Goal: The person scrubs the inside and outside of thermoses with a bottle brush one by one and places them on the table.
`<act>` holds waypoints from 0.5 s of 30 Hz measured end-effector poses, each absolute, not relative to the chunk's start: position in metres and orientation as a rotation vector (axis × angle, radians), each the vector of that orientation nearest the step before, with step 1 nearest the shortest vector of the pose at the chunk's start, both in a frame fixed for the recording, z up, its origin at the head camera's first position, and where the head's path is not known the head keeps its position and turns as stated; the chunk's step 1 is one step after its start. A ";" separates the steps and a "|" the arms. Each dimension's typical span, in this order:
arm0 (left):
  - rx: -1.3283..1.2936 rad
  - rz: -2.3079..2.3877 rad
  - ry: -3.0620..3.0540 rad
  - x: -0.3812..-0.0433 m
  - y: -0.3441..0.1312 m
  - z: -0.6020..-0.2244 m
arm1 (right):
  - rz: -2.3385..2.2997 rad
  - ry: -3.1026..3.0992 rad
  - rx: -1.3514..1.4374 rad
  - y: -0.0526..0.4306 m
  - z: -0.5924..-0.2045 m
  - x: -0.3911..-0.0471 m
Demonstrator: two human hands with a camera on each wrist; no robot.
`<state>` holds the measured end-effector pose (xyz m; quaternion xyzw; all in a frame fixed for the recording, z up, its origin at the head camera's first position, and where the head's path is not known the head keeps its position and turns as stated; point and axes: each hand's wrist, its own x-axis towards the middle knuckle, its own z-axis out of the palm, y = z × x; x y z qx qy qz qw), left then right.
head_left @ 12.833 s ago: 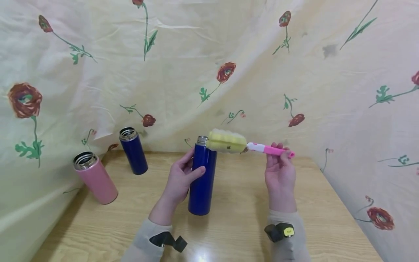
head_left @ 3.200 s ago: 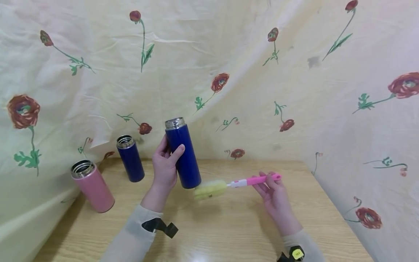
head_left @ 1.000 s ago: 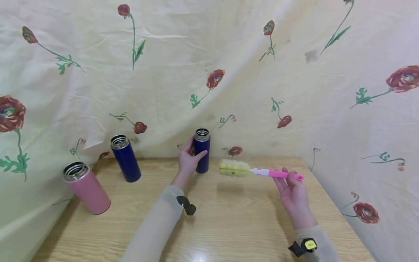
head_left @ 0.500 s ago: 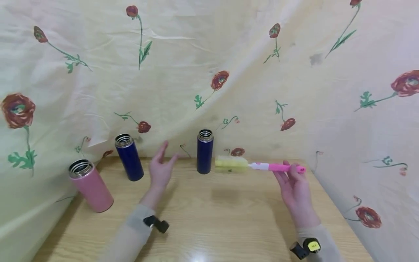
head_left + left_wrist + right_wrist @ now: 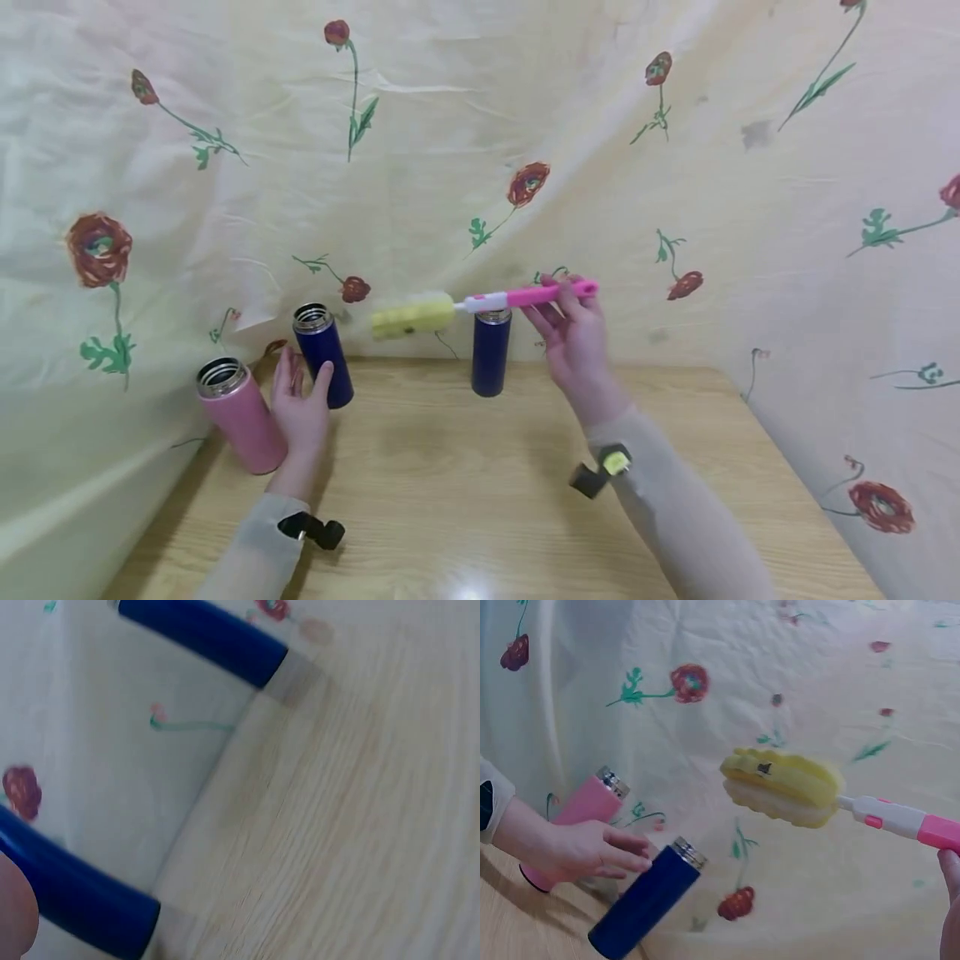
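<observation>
In the head view my left hand (image 5: 302,417) is at the left dark-blue bottle (image 5: 321,344), thumb in front of it and fingers spread. The right wrist view has those fingers extended beside the bottle's upper body, not curled round it; whether they touch it I cannot tell. My right hand (image 5: 579,346) pinches the pink handle of a bottle brush (image 5: 483,302), held level in the air. Its yellow sponge head (image 5: 780,787) points left. Another blue bottle (image 5: 491,354) stands behind the brush, its mouth partly covered by the handle.
A pink bottle (image 5: 243,425) without a lid stands left of my left hand. The wooden table (image 5: 465,483) meets a flower-patterned cloth (image 5: 442,208) at the back and sides.
My left hand has set one blue bottle down at the back, let go and moved left to the other. My right hand has carried the brush left and up.
</observation>
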<state>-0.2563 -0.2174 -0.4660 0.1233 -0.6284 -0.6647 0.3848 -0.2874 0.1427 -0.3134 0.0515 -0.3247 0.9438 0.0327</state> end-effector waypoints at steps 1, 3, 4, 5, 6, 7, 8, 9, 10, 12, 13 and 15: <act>0.321 -1.714 -1.610 -0.261 -0.223 -0.471 | 2.881 -1.023 0.169 0.131 -0.310 -0.293; 0.354 -1.752 -1.641 -0.267 -0.230 -0.476 | 2.834 -1.067 0.202 0.109 -0.303 -0.304; 0.363 -1.770 -1.645 -0.270 -0.233 -0.478 | 2.814 -1.081 0.229 0.097 -0.300 -0.310; 0.369 -1.785 -1.645 -0.272 -0.236 -0.479 | 2.797 -1.096 0.257 0.086 -0.298 -0.315; 0.372 -1.797 -1.642 -0.275 -0.238 -0.481 | 2.780 -1.117 0.288 0.074 -0.295 -0.320; 0.375 -1.803 -1.639 -0.277 -0.241 -0.482 | 2.766 -1.133 0.318 0.063 -0.292 -0.325; 0.375 -1.810 -1.631 -0.279 -0.242 -0.484 | 2.750 -1.163 0.354 0.052 -0.290 -0.329; 0.367 -1.813 -1.619 -0.281 -0.243 -0.485 | 2.733 -1.199 0.392 0.041 -0.288 -0.332; 0.363 -1.814 -1.614 -0.282 -0.244 -0.486 | 2.715 -1.234 0.430 0.031 -0.286 -0.335; 0.354 -1.804 -1.610 -0.285 -0.245 -0.487 | 2.671 -1.312 0.488 0.013 -0.283 -0.339; 0.347 -1.796 -1.611 -0.286 -0.245 -0.487 | 2.647 -1.341 0.514 0.005 -0.282 -0.340; 0.339 -1.783 -1.626 -0.288 -0.245 -0.488 | 2.593 -1.403 0.563 -0.008 -0.280 -0.341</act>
